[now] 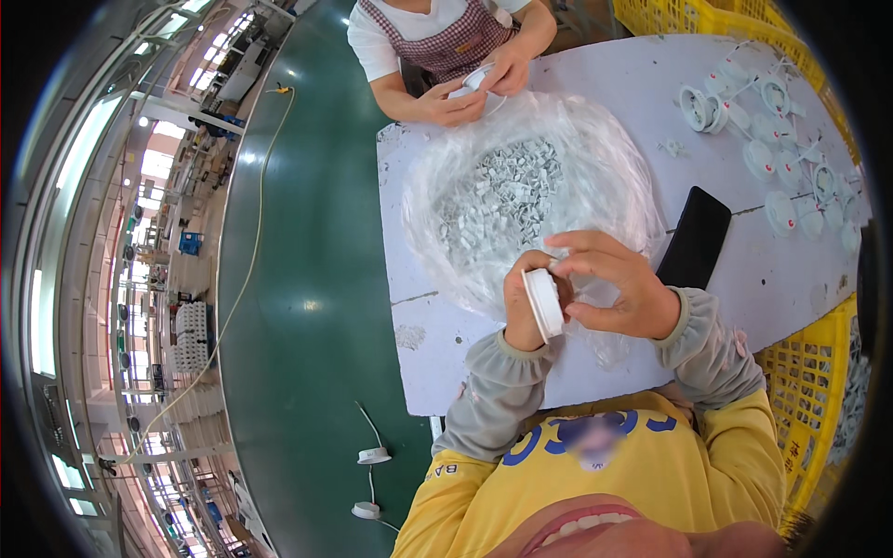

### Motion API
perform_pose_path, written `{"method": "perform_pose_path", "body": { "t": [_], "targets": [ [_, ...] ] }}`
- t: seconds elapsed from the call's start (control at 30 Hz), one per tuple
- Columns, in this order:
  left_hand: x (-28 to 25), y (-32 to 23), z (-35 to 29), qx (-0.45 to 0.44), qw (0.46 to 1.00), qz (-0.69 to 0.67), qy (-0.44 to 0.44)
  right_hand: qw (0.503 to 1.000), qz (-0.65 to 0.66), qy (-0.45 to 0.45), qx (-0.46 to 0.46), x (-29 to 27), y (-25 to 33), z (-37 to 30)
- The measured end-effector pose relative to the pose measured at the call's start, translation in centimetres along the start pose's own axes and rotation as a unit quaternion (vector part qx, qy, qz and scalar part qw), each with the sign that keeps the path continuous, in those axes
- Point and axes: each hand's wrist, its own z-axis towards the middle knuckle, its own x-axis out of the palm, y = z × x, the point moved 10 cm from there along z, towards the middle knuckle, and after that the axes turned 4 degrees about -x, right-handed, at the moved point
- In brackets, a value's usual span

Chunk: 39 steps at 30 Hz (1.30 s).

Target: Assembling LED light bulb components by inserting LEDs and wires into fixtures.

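My left hand [514,302] is closed around a white round lamp housing [545,304], its flat rim turned toward the left. Close against its right side, my right hand [628,290] has thumb and fingers spread and curved, the tips reaching the housing and my left fingers. I see nothing held in it, though the fingertips partly overlap my left hand. Just beyond both hands lies a clear plastic bag [614,177], opened wide, with many small pale grey pieces [516,191] heaped inside.
Across the table [581,79], a co-worker's hands [474,93] hold a white part. A black phone [695,239] lies right of the bag. Several white lamp parts with wires [786,163] spread at the right. Yellow crates [809,381] border the table; two wired lamps [374,456] rest on the green surface.
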Motion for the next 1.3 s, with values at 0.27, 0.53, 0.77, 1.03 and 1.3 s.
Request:
{"method": "perform_pose_path", "body": {
  "t": [0.27, 0.53, 0.77, 1.03, 1.3],
  "targets": [
    [1.4, 0.7, 0.6, -0.064, 0.996, -0.058, -0.026, 0.954, -0.267, 0.117, -0.068, -1.8, 1.7, -0.9],
    [1.9, 0.2, 0.2, -0.043, 0.999, 0.005, 0.027, 0.793, -0.480, -0.305, 0.221, -40.1, 4.2, -26.0],
    [2.7, 0.7, 0.6, -0.067, 0.997, 0.013, 0.027, 0.834, -0.301, -0.340, 0.313, -54.7, 9.6, -55.1],
    [2.3, 1.1, 0.5, -0.043, 0.996, 0.078, -0.004, 0.558, -0.537, -0.247, 0.583, -56.1, 10.7, -65.1],
    [2.1, 0.6, -0.4, -0.024, 0.996, 0.085, -0.005, 0.692, -0.578, -0.285, 0.325, -38.7, 12.5, -34.0]
  ]
}}
